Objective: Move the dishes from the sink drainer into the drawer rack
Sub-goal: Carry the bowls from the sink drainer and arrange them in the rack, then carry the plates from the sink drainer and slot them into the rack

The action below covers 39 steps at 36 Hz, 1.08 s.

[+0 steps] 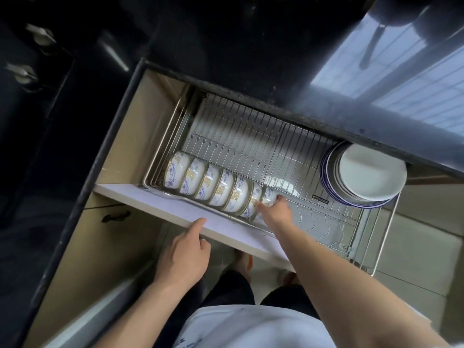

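The pulled-out drawer holds a wire rack (251, 126). Several white bowls with blue and gold patterns (208, 182) stand on edge in a row along its front. My right hand (275, 209) reaches into the rack and grips the rightmost bowl (270, 195) at the end of that row. My left hand (185, 252) rests on the white drawer front (155, 202), thumb on its top edge, holding nothing. A stack of white plates with blue rims (364, 172) lies at the rack's right end, partly under the counter.
A dark countertop (251, 59) overhangs the back of the drawer. A dark cabinet side runs along the left. Pale floor tiles and my legs and feet show below the drawer. The sink drainer is out of view.
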Tool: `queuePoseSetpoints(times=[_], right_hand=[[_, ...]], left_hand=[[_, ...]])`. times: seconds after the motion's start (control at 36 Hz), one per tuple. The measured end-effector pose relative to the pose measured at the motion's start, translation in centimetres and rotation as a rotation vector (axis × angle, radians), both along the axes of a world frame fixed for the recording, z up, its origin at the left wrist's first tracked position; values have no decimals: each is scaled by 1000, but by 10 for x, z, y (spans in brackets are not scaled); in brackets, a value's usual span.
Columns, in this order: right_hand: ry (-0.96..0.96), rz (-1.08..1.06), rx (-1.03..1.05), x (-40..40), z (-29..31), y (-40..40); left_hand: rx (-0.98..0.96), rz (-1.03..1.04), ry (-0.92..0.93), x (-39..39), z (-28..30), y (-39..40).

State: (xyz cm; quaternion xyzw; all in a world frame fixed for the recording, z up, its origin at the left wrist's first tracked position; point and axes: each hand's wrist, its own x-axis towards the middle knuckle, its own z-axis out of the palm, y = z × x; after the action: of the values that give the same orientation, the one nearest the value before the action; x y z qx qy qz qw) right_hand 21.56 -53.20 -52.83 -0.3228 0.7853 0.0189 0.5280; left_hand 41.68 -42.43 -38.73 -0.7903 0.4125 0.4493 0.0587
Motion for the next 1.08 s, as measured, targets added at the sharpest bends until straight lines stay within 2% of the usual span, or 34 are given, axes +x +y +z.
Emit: queuePoseSetpoints(times=[0.25,0.42,0.53,0.61,0.69,0.83,1.08], right_hand=[[-90,19,37,-20,13,-4],[-109,-75,27,-86,62,9],[-133,-280,19,-150,117,32],[-162,-405,-27,-198,149,58],[-168,-479,-103,-235,184,83],[-225,-562,-292,-307,251,146],[-136,-701,-582,-454,354,313]], left_hand=[[81,16,90,-5,9,-10],[-82,34,118,-26,29,-36],[-101,-136,154,-55,42,-62],[-79,-354,165,-89,58,-84],[-135,-501,186,-135,81,-101],[-378,-535,320,-251,133,-90],[-540,-848,655,-495,210,39]])
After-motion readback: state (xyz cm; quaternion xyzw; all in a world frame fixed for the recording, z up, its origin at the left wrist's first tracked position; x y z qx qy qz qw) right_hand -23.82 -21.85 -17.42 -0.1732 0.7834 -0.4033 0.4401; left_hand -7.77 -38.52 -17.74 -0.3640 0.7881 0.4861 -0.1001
